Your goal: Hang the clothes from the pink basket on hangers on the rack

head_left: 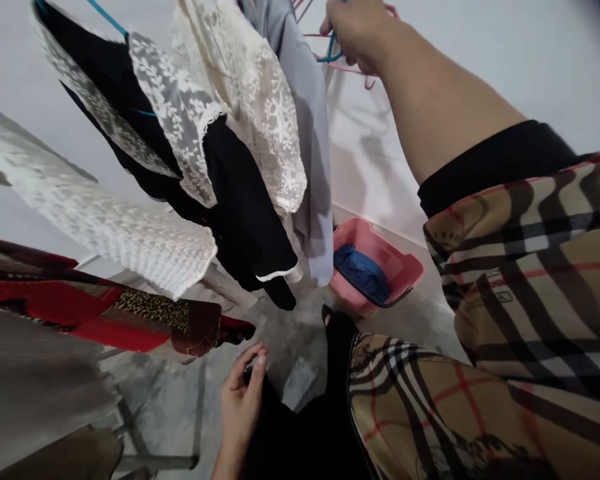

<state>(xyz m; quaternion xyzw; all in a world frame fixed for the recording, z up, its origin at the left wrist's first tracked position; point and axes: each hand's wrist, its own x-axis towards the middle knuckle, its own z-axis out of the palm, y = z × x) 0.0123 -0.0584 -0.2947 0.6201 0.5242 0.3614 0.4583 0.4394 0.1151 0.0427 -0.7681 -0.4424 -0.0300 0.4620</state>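
Observation:
My right hand (pixel 363 32) is raised at the top, its fingers closed round a blue clothes hanger (pixel 331 52); part of the hanger runs out of the picture. Beside it hangs a grey garment (pixel 307 133). Low in the view, my left hand (pixel 243 397) is loosely curled, thumb and fingers a little apart, holding nothing. Just above that hand is the end of a red patchwork garment (pixel 145 317). Between the hands hang a black garment with white lace (pixel 245 207), a cream lace garment (pixel 275 113) and a white knitted garment (pixel 115 207).
A pink basket (pixel 405 270) with dark blue cloth (pixel 363 273) inside stands on the floor by the wall. Pink hangers (pixel 369 81) show behind my right hand. Metal rack legs (pixel 155 461) rest on the concrete floor at lower left.

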